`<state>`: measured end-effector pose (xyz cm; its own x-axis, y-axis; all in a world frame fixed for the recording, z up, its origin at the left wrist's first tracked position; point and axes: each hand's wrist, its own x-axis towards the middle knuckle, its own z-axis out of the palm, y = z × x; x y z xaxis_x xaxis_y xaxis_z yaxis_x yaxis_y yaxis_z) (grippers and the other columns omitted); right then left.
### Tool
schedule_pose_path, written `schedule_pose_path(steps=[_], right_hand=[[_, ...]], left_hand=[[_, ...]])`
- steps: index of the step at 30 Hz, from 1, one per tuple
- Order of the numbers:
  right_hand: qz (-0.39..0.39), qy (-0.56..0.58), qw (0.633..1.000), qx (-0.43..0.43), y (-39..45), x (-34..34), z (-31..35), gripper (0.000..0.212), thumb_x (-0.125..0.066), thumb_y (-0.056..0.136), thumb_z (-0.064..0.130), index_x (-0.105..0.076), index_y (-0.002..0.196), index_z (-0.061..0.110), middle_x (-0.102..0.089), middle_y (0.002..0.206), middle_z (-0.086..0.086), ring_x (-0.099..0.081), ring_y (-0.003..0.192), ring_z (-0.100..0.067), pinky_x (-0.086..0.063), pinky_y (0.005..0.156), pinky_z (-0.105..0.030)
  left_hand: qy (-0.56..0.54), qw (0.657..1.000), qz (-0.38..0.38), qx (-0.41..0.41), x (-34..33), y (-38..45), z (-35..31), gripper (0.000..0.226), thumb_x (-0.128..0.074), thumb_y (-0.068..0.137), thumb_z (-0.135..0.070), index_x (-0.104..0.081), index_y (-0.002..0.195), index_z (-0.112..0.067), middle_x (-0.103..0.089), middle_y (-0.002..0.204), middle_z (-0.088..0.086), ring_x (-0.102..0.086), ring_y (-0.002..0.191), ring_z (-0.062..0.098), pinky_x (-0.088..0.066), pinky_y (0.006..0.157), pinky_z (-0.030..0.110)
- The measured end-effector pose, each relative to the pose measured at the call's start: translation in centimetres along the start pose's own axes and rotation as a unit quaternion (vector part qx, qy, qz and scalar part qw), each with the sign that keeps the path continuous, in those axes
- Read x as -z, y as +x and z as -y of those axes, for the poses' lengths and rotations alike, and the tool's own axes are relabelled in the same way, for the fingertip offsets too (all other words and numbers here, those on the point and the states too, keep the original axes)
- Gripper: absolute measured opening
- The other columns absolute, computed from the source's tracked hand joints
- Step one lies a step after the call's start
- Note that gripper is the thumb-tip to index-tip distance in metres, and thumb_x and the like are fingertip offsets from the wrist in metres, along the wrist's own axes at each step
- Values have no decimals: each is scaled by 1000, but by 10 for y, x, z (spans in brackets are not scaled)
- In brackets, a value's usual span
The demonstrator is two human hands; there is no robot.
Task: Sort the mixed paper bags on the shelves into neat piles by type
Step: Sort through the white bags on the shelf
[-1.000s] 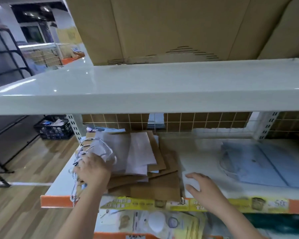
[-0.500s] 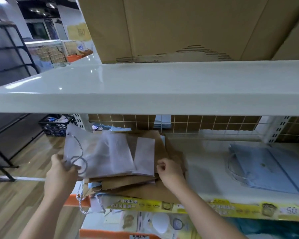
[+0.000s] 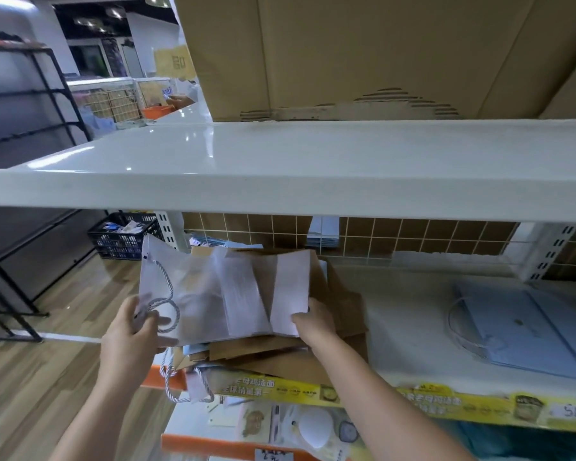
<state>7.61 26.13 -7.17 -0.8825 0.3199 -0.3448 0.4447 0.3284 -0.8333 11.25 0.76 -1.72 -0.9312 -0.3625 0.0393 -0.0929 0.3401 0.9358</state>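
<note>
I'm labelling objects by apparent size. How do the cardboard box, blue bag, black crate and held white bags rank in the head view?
1. Cardboard box, by far.
2. White bags and blue bag: look alike; bags are nearer, so unranked.
3. Black crate, farthest away.

Retail shop or its stock area. White metal gondola shelving [image 3: 280, 161] with slotted uprights [image 3: 549, 251] and wire-grid back panel [image 3: 396, 234]. Near shelf edge carries yellow printed price strip [image 3: 446, 402] with a price tag [image 3: 571, 410] at right and orange trim [image 3: 167, 379]. Large cardboard cartons [image 3: 363, 51] stacked on the top shelf. Flat paper bags [image 3: 280, 327] piled loose on the middle shelf, blue bags [image 3: 526, 331] at right, packaged goods [image 3: 300, 427] on the shelf below. Far left: black crate [image 3: 123, 236] of stock on wood-look floor [image 3: 47, 377], black rack [image 3: 40, 104], more wire-grid display shelving [image 3: 113, 101] in the far aisle.
</note>
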Motion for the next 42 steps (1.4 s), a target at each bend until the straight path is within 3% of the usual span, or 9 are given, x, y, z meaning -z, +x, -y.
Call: schedule_pose_path(steps=[7,10,16,19,25,31,35,38,42], right_hand=[[-118,78,988,64,-11,58,-31,50,-42,95,11,-37,143,24,-50,127,-2,-59,94,-23,-55,82,-42],[-155,122,979,51,-20,89,-54,50,-40,96,10,-33,142,28,-47,121,0,-57,75,-16,-57,70,-38],[-226,261,937,50,-48,152,-96,51,-40,96,0,-34,142,21,-43,135,-3,-54,108,-26,-53,53,-22],[-250,267,929,61,-66,181,-119,45,-40,95,-1,-43,132,24,-51,126,-5,-58,102,-24,-53,56,-23],[-286,290,911,58,-102,242,-159,38,-40,97,-1,-43,119,30,-59,109,0,-60,81,-17,-55,62,-33],[-302,285,908,60,-125,318,-204,35,-39,95,-4,-49,98,29,-58,102,-6,-58,83,-26,-51,77,-46],[-299,266,915,51,-134,371,-234,26,-39,95,-1,-47,102,23,-50,107,-18,-55,96,-40,-50,84,-49],[-283,262,921,53,-139,408,-255,36,-40,94,0,-51,97,35,-58,107,-5,-59,95,-27,-54,86,-52],[-280,256,925,35,-151,457,-289,35,-41,97,6,-44,122,30,-54,116,5,-57,94,-14,-57,77,-38]], left_hand=[[-97,995,33,19,-31,-7,-8,35,-47,88,5,-59,110,-18,-71,86,14,-69,54,32,-57,68,46],[-129,990,48,25,-55,-16,-10,34,-46,88,4,-59,110,-18,-69,83,15,-62,44,18,-54,49,25],[-211,971,79,75,-103,-33,-9,30,-56,87,2,-63,109,-19,-64,97,13,-56,53,16,-48,39,17],[-237,964,103,63,-127,-51,-18,21,-59,88,0,-61,94,-20,-60,86,5,-55,56,15,-47,39,15],[-258,955,130,70,-176,-93,-33,29,-57,92,-4,-60,120,-9,-70,68,-4,-63,48,3,-49,41,20],[-254,955,122,96,-225,-157,-53,46,-59,92,-7,-48,136,-10,-62,98,6,-57,71,15,-48,54,24],[-231,958,146,91,-254,-214,-70,28,-55,91,-1,-58,119,-2,-60,91,14,-56,55,22,-42,37,17],[-241,956,148,82,-275,-255,-83,11,-52,90,4,-59,97,-2,-55,83,16,-57,43,17,-42,37,15],[-272,946,140,104,-308,-305,-94,23,-54,90,-1,-58,113,-4,-57,77,8,-58,36,9,-44,34,19]])
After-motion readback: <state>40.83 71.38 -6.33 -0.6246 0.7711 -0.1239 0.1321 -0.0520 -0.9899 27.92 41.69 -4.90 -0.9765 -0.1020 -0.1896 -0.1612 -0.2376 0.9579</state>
